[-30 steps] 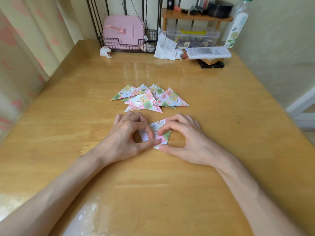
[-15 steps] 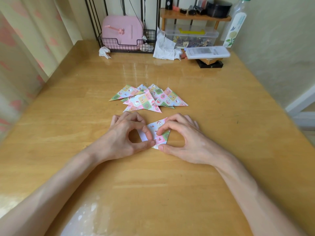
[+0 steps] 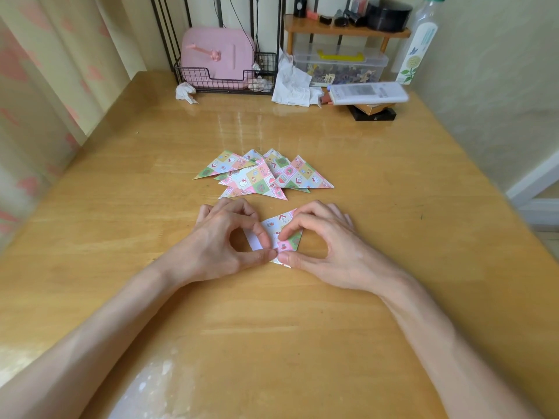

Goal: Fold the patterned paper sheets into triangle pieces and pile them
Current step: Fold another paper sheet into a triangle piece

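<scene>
Right now the patterned sheet [image 3: 274, 225] lies flat on the table [image 3: 302, 328] between my two hands. The left hand [image 3: 223, 237] and right hand [image 3: 328, 241] each pinch it with curled thumb and forefinger, thumbs meeting at its near corner. Its long edge runs away and rightward. The pile of triangles [image 3: 263, 176] sits straight beyond — nearest the left knuckles, not touching. Glossy wood; curtain [image 3: 45, 101] left, wall [image 3: 499, 86] right.

Left hand [image 3: 211, 249] and right hand [image 3: 348, 255], fingers [image 3: 261, 232] curled, pinch the paper [image 3: 276, 224] together.
</scene>
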